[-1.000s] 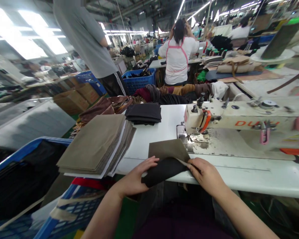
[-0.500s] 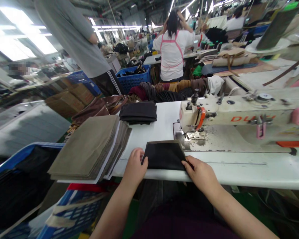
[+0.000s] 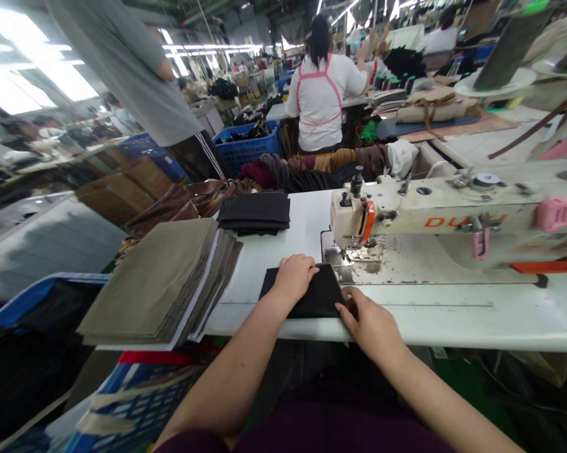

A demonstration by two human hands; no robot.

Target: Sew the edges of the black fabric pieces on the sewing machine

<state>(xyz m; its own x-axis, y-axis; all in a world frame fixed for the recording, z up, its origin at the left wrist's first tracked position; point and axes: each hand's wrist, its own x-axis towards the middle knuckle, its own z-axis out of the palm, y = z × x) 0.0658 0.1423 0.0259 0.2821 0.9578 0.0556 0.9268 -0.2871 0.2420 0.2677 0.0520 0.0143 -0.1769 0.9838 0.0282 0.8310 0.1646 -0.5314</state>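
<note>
A black fabric piece (image 3: 321,294) lies flat on the white sewing table (image 3: 406,314), just left of the needle plate. My left hand (image 3: 292,278) rests palm-down on top of it, fingers curled loosely over the cloth. My right hand (image 3: 365,321) presses its fingertips on the piece's near right corner. The white sewing machine (image 3: 406,211) stands right behind, its presser foot (image 3: 353,251) close to the cloth's far right corner.
A stack of olive fabric pieces (image 3: 160,283) sits at the left, a small black stack (image 3: 255,212) behind it. Blue crates (image 3: 38,327) stand at my left. A person in grey (image 3: 136,82) stands beyond; another in white with a pink apron (image 3: 323,100) sits at a far table.
The black flap was folded over the olive piece and flattened. My left hand moved from the cloth's left edge onto its top; the piece slid closer to the machine.
</note>
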